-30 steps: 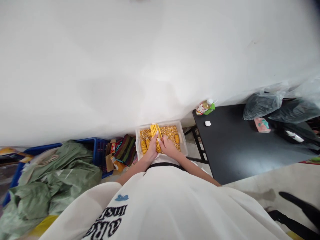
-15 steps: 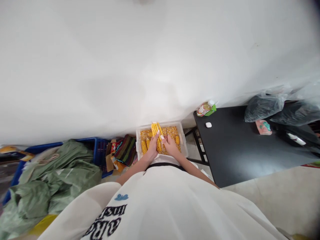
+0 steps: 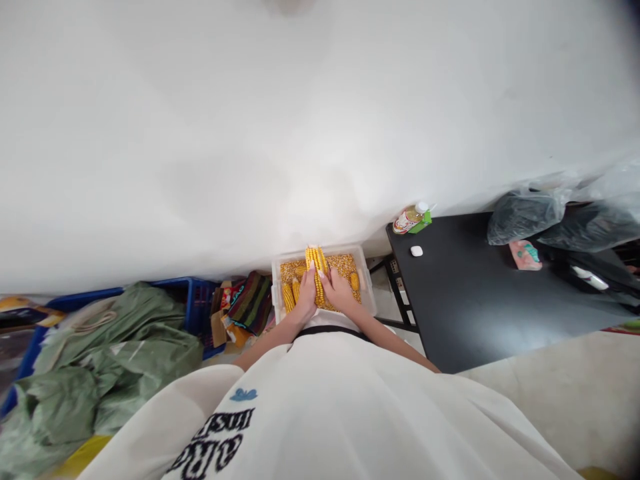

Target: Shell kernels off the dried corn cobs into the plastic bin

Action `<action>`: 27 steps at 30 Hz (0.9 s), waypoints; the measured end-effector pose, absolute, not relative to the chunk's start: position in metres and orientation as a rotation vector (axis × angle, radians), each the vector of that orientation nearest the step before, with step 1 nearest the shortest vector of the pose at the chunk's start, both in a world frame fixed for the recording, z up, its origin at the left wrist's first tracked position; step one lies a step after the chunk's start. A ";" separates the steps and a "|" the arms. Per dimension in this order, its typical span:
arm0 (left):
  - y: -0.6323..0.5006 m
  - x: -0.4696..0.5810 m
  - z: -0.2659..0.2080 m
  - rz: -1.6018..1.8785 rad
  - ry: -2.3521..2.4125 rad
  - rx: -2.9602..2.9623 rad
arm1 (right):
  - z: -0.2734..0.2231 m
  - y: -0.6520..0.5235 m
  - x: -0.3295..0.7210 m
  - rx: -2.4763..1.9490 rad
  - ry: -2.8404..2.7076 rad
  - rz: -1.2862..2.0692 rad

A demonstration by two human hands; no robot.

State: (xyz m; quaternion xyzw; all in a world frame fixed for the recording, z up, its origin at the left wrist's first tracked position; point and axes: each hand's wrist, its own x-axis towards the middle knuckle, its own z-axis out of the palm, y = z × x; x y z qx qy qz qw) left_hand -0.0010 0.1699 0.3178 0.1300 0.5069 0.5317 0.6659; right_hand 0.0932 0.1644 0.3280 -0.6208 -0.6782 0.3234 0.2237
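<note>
A yellow corn cob stands up between my two hands, its upper end pointing toward the wall. My left hand is closed round its left side, with the thumb lying along the kernels. From the other side my right hand grips the cob too, its thumb pressed on the kernels. Beneath both hands is a clear plastic bin holding loose corn kernels. More cobs lie in it at the left, and a short cob piece at the right. My palms hide the cob's lower end.
At right stands a black table with a bottle, a small white case and dark plastic bags. A blue crate with green cloth is at left. The white wall rises behind the bin.
The cob has turned slightly and now looks more upright. My right thumb has shifted lower on the kernels, and my hands stay over the bin.
</note>
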 end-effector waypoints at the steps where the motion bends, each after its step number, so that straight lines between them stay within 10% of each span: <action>1: 0.170 -0.002 0.318 1.210 1.127 0.303 | 0.327 0.164 0.092 -1.722 -1.882 0.884; 27: 0.162 -0.002 0.300 1.236 1.287 0.377 | 0.317 0.158 0.093 -1.678 -1.561 1.185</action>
